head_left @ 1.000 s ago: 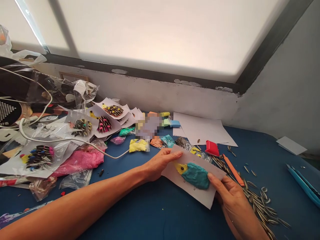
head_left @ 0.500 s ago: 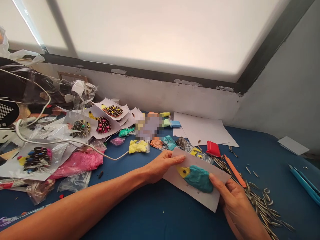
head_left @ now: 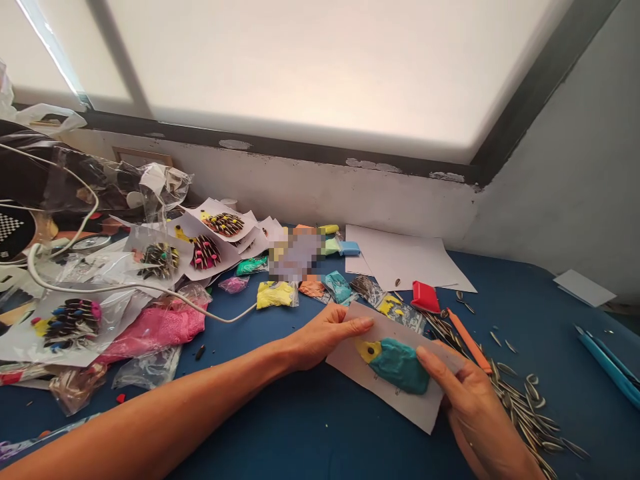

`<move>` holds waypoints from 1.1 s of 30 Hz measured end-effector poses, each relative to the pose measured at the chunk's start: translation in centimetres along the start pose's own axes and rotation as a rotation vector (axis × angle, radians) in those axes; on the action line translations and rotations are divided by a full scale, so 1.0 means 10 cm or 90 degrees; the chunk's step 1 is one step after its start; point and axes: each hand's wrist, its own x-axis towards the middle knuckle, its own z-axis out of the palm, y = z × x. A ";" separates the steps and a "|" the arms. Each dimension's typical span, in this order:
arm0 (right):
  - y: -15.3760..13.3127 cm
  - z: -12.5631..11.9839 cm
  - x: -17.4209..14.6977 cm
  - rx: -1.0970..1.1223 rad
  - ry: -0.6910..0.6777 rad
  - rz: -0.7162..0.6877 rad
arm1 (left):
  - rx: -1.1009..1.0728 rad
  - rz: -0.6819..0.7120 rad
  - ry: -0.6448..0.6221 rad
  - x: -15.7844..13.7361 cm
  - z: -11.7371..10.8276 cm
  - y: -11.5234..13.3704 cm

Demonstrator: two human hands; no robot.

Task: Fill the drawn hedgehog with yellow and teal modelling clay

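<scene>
Between my two hands is a white paper card point(head_left: 345, 357), tilted a little above the blue table. On it sits a flattened teal clay body point(head_left: 400, 365) joined to a yellow clay head point(head_left: 369, 349) with a dark eye. My left hand point(head_left: 325, 337) pinches the card's upper left edge, thumb on top. My right hand point(head_left: 463, 387) grips the right side, its thumb against the end of the teal clay. Fingers beneath the card are hidden. Striped sunflower seeds point(head_left: 525, 407) lie loose beside my right hand, near an orange stick-like tool point(head_left: 469, 340).
Bagged clay lies behind the card: yellow point(head_left: 276, 294), teal point(head_left: 339, 287) and a red piece point(head_left: 426, 297). White sheets point(head_left: 410, 257) lie by the wall. Finished seed-covered clay cards point(head_left: 73, 323) and a white cable point(head_left: 125, 287) crowd the left. Blue tweezers point(head_left: 607, 363) rest far right.
The card has tipped slightly and its lower part sits a little lower. Both hands keep their hold on it. The view has shifted very slightly.
</scene>
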 end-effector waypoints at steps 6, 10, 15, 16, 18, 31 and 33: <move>0.03 0.00 -0.03 -0.027 -0.032 -0.011 | 0.013 0.008 -0.009 -0.01 0.02 0.02; 0.02 0.00 -0.03 -0.008 -0.023 -0.010 | 0.021 0.001 0.012 -0.01 0.01 0.00; 0.05 -0.02 -0.01 -0.045 -0.026 -0.015 | 0.014 0.011 0.008 0.00 0.01 -0.01; 0.06 -0.02 -0.01 -0.050 -0.030 -0.016 | 0.013 0.009 0.007 0.00 0.01 -0.01; 0.08 -0.03 0.01 -0.047 -0.035 -0.017 | 0.010 0.001 0.009 0.00 0.01 -0.02; 0.08 -0.05 0.01 -0.079 -0.049 -0.037 | 0.009 -0.011 0.031 0.00 0.02 -0.02; 0.09 -0.05 0.01 -0.083 -0.050 -0.034 | 0.010 -0.003 0.025 0.00 0.02 -0.02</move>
